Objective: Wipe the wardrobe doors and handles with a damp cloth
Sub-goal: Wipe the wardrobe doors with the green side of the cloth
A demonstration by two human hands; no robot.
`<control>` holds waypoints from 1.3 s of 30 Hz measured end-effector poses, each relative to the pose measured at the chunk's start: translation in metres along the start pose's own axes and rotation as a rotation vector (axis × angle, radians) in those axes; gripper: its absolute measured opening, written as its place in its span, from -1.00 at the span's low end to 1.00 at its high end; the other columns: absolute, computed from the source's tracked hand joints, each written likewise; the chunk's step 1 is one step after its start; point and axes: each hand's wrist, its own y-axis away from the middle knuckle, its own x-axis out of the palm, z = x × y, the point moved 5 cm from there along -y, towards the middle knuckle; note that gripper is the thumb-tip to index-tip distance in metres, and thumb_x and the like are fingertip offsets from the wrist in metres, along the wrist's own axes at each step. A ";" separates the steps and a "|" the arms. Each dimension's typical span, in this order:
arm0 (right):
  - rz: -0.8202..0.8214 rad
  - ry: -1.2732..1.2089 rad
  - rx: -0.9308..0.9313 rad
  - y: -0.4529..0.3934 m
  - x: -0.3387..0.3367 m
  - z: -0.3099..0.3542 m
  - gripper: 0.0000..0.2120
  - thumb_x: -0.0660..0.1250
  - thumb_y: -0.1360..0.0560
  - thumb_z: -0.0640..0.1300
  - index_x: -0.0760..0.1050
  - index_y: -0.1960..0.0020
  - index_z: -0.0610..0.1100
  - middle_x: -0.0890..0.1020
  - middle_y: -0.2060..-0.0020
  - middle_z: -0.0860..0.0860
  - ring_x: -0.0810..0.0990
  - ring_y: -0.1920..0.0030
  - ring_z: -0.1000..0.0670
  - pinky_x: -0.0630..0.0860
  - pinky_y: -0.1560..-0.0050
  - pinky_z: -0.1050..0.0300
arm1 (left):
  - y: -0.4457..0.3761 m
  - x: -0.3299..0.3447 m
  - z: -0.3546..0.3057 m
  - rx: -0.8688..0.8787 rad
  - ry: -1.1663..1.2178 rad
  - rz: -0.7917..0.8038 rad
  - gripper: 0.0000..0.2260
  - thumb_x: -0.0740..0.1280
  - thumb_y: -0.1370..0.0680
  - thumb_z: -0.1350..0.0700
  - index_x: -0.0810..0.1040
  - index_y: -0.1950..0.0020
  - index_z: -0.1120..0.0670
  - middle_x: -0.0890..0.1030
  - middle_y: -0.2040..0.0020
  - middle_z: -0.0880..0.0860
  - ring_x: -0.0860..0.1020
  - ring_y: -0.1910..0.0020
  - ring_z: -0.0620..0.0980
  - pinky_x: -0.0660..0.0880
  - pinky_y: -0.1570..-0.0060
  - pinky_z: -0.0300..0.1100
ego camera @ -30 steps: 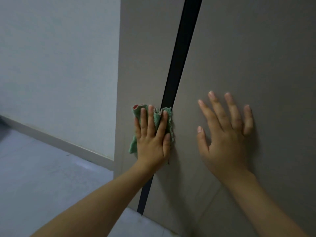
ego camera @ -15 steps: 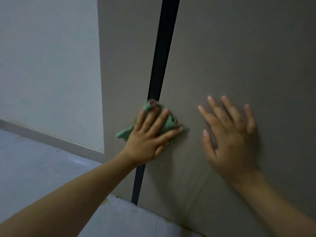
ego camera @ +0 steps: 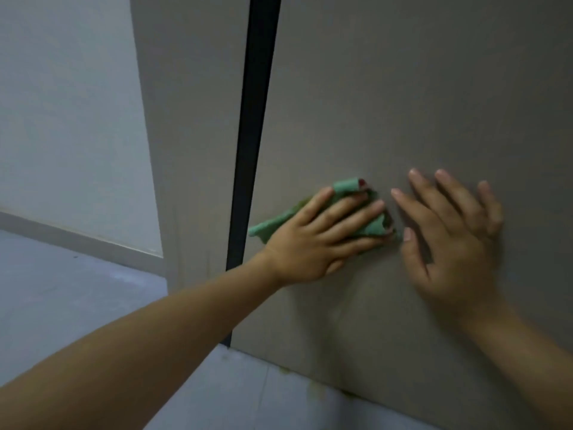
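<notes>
Pale wall (ego camera: pixel 68 113) and grey floor (ego camera: pixel 62 305) fill the space to the left of the grip, with a skirting board (ego camera: pixel 77 240) running along where they meet. Ahead stands the wardrobe, its wide right door (ego camera: pixel 403 88) taking up most of the view and a narrower left door (ego camera: pixel 192 119) beside it; a dark vertical strip (ego camera: pixel 257 103) runs between the two, most likely the recessed handle channel.

Both bare forearms reach up from below. On the right door, the right hand (ego camera: pixel 455 240) lies flat with its fingers spread and straight, holding nothing and apparently bracing the panel. Just to its left, almost touching its thumb, the left hand (ego camera: pixel 313 243) presses a green cloth (ego camera: pixel 376 226) against the same door; the fingers lie fairly straight over the bunched fabric, pinning it to the panel rather than closing round it.

I judge the cloth light, soft and limp: it crumples under the palm, a loose corner trails out toward the dark strip, and a fold pokes up above the fingertips. Damp, it should drag a little on the smooth panel. The best hold looks like the middle of the wad, under the flat palm and fingers, so the loose edges do not fold under. The door looks stiff and smooth, and it may swing if pushed, hence the steadying hand.
</notes>
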 end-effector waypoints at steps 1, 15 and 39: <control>0.014 0.003 -0.011 0.004 0.001 -0.001 -0.60 0.21 -0.51 -0.19 0.44 -0.34 -0.10 0.42 -0.36 -0.03 0.33 -0.39 -0.09 0.06 -0.44 -0.12 | 0.003 0.004 -0.011 0.069 -0.013 0.017 -0.54 0.18 -0.57 -0.07 0.28 -0.47 -0.07 0.31 -0.48 0.04 0.08 -0.51 0.15 -0.16 -0.51 0.10; -0.043 0.014 0.000 0.014 -0.033 -0.037 -0.63 0.21 -0.51 -0.20 0.48 -0.31 -0.08 0.50 -0.29 -0.02 0.38 -0.34 -0.09 0.11 -0.40 -0.13 | -0.038 -0.020 0.011 -0.172 0.018 -0.060 -0.58 0.08 -0.63 -0.02 0.28 -0.50 -0.02 0.23 -0.50 0.08 0.22 -0.46 0.18 -0.06 -0.47 0.11; -0.090 0.066 0.074 0.026 -0.062 -0.079 -0.60 0.18 -0.51 -0.22 0.41 -0.34 -0.13 0.49 -0.28 -0.05 0.37 -0.34 -0.08 0.10 -0.43 -0.08 | -0.070 -0.017 -0.015 -0.225 0.013 -0.138 -0.57 0.10 -0.62 -0.01 0.28 -0.51 -0.01 0.21 -0.51 0.08 0.16 -0.51 0.15 -0.07 -0.49 0.09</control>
